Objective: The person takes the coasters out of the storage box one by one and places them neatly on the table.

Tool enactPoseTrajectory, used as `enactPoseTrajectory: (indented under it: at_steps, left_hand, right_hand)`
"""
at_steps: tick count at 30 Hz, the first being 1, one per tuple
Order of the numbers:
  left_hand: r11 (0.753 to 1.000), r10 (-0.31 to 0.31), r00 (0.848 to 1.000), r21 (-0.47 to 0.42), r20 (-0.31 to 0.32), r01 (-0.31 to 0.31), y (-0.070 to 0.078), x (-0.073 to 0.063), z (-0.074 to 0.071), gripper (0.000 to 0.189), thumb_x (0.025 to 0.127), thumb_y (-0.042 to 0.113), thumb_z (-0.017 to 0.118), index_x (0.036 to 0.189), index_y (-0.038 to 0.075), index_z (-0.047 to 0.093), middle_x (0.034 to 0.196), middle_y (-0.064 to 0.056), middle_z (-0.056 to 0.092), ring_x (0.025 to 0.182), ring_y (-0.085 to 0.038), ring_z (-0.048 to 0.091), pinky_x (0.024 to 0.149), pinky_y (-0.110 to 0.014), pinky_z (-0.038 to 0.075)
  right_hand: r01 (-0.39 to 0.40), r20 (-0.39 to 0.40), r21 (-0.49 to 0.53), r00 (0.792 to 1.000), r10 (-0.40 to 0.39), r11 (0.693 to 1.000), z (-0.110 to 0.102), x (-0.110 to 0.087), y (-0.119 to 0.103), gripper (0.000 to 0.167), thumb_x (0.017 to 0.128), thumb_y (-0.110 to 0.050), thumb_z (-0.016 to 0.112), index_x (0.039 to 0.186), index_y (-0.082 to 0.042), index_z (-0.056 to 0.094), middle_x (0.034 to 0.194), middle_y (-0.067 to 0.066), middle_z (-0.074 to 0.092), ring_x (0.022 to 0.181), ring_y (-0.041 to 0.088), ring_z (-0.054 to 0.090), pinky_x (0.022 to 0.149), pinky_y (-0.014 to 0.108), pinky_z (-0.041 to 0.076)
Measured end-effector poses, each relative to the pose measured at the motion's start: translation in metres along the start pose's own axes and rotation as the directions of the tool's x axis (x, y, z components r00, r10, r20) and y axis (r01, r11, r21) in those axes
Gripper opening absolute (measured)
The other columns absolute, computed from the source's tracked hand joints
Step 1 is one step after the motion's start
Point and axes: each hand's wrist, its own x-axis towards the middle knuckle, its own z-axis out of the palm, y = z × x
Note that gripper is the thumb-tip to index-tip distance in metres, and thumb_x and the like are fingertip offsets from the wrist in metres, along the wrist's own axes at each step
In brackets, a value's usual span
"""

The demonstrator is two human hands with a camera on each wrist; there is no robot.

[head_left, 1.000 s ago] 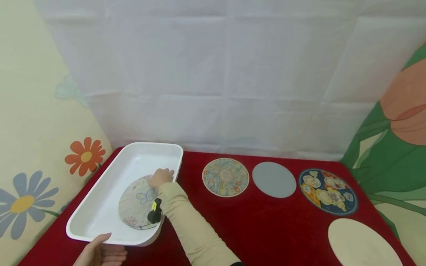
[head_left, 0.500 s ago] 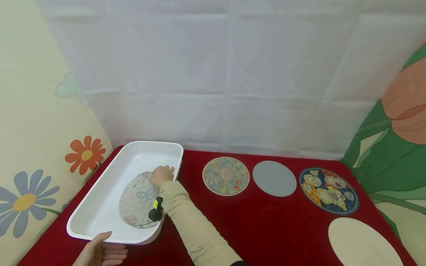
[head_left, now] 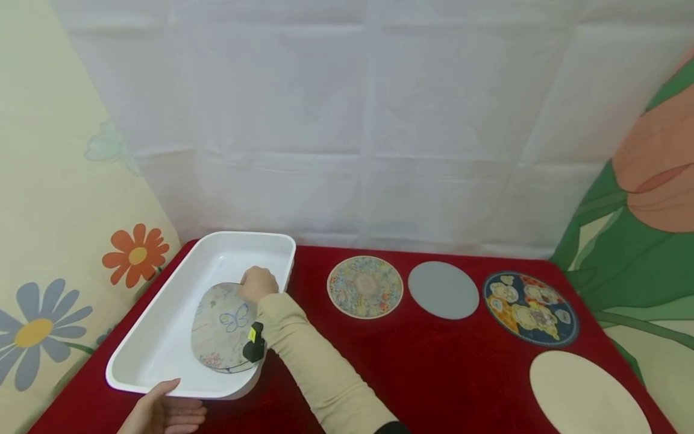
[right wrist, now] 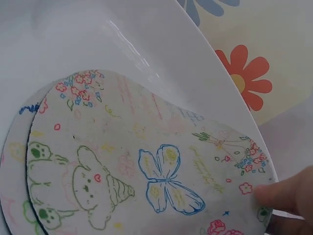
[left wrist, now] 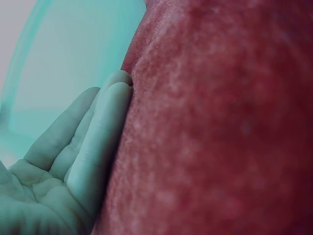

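A white tray (head_left: 168, 337) stands on the left of the red cloth. My left hand (head_left: 162, 413) holds its near rim, thumb on top and fingers below; in the left wrist view those fingers (left wrist: 100, 142) lie against the red cloth. Inside the tray, my right hand (head_left: 259, 284) pinches the far edge of a round pale mat (head_left: 214, 325) with a blue butterfly and small drawings. That mat bends, its edge curved in the right wrist view. A second round mat (right wrist: 14, 132) shows beneath it. The right fingertips under the edge are partly hidden.
On the red cloth (head_left: 423, 374) to the right lie a floral round mat (head_left: 365, 287), a grey one (head_left: 443, 290), a dark blue one with cartoon bears (head_left: 531, 308) and a large cream one (head_left: 588, 392). A white sheet (head_left: 368, 120) hangs behind.
My right hand has shifted slightly toward the left, and the mat's far edge now bends upward there. My left hand and the tray keep their places.
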Motion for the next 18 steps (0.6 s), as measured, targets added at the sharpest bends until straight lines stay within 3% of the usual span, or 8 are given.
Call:
enactPoseTrajectory:
  at_steps: [9,18]
  left_hand:
    - [1.0,-0.004,1.0,-0.014,0.027,0.004,-0.001,0.0,-0.002,0.058,0.096,0.044,0.026,0.09,0.008,0.071,0.093,-0.012,0.068,0.091,-0.028,0.065,0.085,-0.041,0.047]
    - [1.0,-0.004,1.0,0.003,0.017,0.004,-0.001,0.0,-0.003,0.059,0.096,0.045,0.027,0.09,0.006,0.071,0.093,-0.012,0.068,0.091,-0.029,0.065,0.085,-0.041,0.047]
  right_hand:
    - [0.037,-0.011,-0.021,0.999,-0.038,0.999,-0.008,0.0,-0.009,0.011,0.08,-0.022,0.065,0.087,-0.019,0.072,0.075,-0.008,0.065,0.066,0.006,0.054,0.059,0.018,0.042]
    - [0.059,0.008,0.052,0.998,-0.06,0.997,-0.017,-0.007,-0.021,0.011,0.083,-0.018,0.063,0.089,-0.016,0.072,0.068,-0.008,0.061,0.052,0.004,0.049,0.047,0.015,0.039]
